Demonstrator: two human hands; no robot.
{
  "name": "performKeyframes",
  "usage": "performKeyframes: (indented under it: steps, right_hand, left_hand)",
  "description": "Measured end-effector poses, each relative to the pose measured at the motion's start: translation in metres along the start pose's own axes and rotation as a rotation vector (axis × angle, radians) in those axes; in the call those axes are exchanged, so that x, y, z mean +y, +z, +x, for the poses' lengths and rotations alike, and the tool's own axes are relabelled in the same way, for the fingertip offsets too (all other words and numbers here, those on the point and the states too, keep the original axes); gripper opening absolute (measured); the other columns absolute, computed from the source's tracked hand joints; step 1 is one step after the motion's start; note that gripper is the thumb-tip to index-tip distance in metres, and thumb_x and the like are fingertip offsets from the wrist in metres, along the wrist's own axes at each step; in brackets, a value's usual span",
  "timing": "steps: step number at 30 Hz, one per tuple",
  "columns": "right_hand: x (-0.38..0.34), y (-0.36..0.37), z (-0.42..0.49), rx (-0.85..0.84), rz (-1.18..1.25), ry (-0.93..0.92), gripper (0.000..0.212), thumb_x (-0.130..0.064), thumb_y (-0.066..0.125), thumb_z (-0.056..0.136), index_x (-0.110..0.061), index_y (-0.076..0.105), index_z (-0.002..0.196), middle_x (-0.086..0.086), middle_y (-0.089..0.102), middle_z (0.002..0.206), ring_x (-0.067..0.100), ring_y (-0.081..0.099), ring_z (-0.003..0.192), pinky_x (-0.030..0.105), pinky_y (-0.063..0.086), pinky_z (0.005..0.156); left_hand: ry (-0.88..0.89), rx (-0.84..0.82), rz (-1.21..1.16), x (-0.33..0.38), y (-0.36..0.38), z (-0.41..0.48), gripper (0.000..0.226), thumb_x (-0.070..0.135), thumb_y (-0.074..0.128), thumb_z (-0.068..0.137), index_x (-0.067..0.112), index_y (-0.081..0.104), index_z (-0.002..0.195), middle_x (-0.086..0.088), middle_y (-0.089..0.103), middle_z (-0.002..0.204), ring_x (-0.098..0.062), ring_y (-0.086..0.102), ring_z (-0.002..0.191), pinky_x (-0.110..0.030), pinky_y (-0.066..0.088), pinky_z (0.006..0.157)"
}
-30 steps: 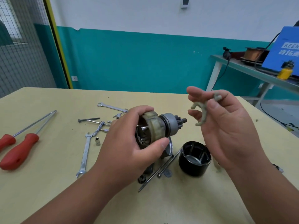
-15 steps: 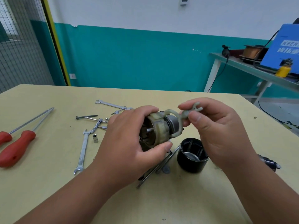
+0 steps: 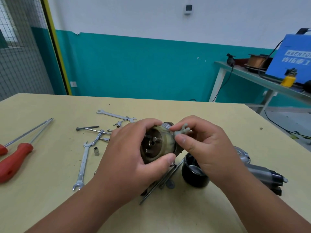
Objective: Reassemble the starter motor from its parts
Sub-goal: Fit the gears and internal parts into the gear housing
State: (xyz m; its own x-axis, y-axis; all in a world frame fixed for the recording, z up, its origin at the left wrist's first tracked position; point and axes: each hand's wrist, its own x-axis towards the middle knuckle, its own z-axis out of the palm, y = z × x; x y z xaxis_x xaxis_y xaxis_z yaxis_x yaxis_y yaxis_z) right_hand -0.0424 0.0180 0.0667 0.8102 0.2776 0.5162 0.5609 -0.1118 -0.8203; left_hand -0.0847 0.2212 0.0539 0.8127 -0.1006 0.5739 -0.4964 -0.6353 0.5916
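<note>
Drive assembly (image 3: 156, 145) held off the worktop (image 3: 50, 199), above its middle. Left hand (image 3: 127, 158) wraps it from the left side, fingers curled over the top and thumb under the lower rim, a firm grip. Open gear end faces the camera. The long axis runs away toward the far right corner, with the toothed pinion end just showing past the fingers.

Right hand (image 3: 207, 148) pinches the shift fork (image 3: 182, 130), a small grey-green plastic lever, between thumb and forefinger. The fork sits on the right flank of the assembly, touching it just beyond the pale collar, its small pronged end sticking up and to the right. Whether the wide yoke already straddles the collar cannot be told; the fingers hide it.

Judgement: the step in hand is seating the fork. The right hand is on the fork's own side and does the fitting; the left only steadies. The fork likely has to go on across the long axis, not along it.

Black housing (image 3: 193, 179) stands below the right hand, long bolts (image 3: 156, 187) just beside it. Spanners (image 3: 82, 165) lie left of centre, screwdrivers (image 3: 15, 158) at the left edge.
</note>
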Motion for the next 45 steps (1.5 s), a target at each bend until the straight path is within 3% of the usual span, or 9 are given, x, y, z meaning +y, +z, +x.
performKeyframes:
  steps: [4,11,17,24,29,32,38,42,45]
  right_hand:
    - [0.001,0.001,-0.001,0.002,0.011,0.018,0.015,-0.042,0.075,0.082,-0.042,0.076,0.097,-0.003,0.073,0.098,0.032,0.069,0.093,0.063,0.056,0.086]
    - [-0.002,0.006,-0.002,0.029,0.065,0.084,0.018,-0.046,0.075,0.079,-0.035,0.077,0.093,-0.001,0.072,0.089,0.037,0.069,0.082,0.064,0.059,0.079]
    - [-0.009,0.014,-0.003,0.002,0.142,0.133,0.017,-0.045,0.075,0.079,-0.028,0.073,0.08,-0.003,0.071,0.077,0.015,0.069,0.07,0.033,0.059,0.066]
    - [-0.018,0.018,-0.005,0.04,0.116,0.161,0.033,-0.05,0.075,0.079,-0.018,0.068,0.08,0.023,0.064,0.081,0.026,0.06,0.071,0.059,0.054,0.065]
    - [-0.022,0.023,-0.007,0.061,0.095,0.154,0.037,-0.055,0.072,0.077,-0.02,0.062,0.07,-0.003,0.054,0.064,0.01,0.049,0.063,0.025,0.043,0.058]
    - [-0.023,0.024,-0.008,0.044,0.087,0.129,0.037,-0.055,0.071,0.078,-0.02,0.062,0.072,-0.006,0.052,0.064,0.009,0.047,0.063,0.021,0.041,0.057]
    - [-0.023,0.022,-0.012,-0.145,0.068,0.153,0.033,-0.054,0.073,0.08,-0.032,0.066,0.104,0.004,0.069,0.094,0.025,0.069,0.087,0.041,0.059,0.075]
    - [-0.024,0.026,-0.013,-0.175,0.02,0.215,0.041,-0.054,0.077,0.079,-0.038,0.063,0.114,-0.004,0.074,0.106,0.019,0.072,0.099,0.056,0.059,0.089]
    - [-0.025,0.022,-0.013,-0.225,0.038,0.25,0.046,-0.047,0.08,0.082,-0.037,0.06,0.123,-0.008,0.074,0.116,0.013,0.072,0.109,0.051,0.057,0.098]
  left_hand:
    - [-0.03,0.009,-0.093,-0.002,0.001,0.0,0.058,0.072,0.065,0.069,0.064,0.05,0.125,0.031,0.063,0.118,-0.012,0.061,0.116,-0.037,0.054,0.092]
    - [-0.046,0.019,-0.153,-0.001,0.0,0.0,0.056,0.069,0.063,0.069,0.064,0.05,0.124,0.029,0.064,0.116,-0.011,0.062,0.115,-0.039,0.055,0.091]
    - [-0.033,0.046,-0.287,0.0,-0.002,0.002,0.047,0.061,0.062,0.074,0.054,0.057,0.12,0.021,0.069,0.108,-0.013,0.068,0.101,-0.024,0.054,0.08]
    - [-0.027,0.031,-0.435,0.002,-0.004,0.003,0.036,0.054,0.061,0.077,0.048,0.062,0.113,0.014,0.071,0.107,-0.012,0.069,0.095,-0.014,0.053,0.073]
    - [-0.065,0.042,-0.531,0.005,-0.005,0.005,0.033,0.052,0.06,0.074,0.042,0.069,0.105,0.012,0.072,0.098,-0.011,0.069,0.087,-0.017,0.054,0.071]
    - [-0.09,0.053,-0.587,0.007,-0.007,0.007,0.032,0.051,0.059,0.073,0.039,0.072,0.1,0.01,0.073,0.095,-0.007,0.068,0.084,-0.015,0.053,0.07]
    - [-0.186,0.084,-0.72,0.007,-0.006,0.008,0.037,0.054,0.059,0.078,0.031,0.072,0.104,-0.006,0.075,0.096,-0.027,0.073,0.087,-0.031,0.061,0.068]
    - [-0.153,0.045,-0.625,0.007,-0.008,0.007,0.031,0.052,0.061,0.077,0.039,0.068,0.105,0.005,0.074,0.096,-0.014,0.073,0.087,-0.022,0.057,0.071]
    - [-0.112,-0.008,-0.539,0.009,-0.008,0.006,0.031,0.051,0.059,0.076,0.044,0.065,0.105,0.008,0.071,0.1,-0.017,0.071,0.09,-0.026,0.059,0.073]
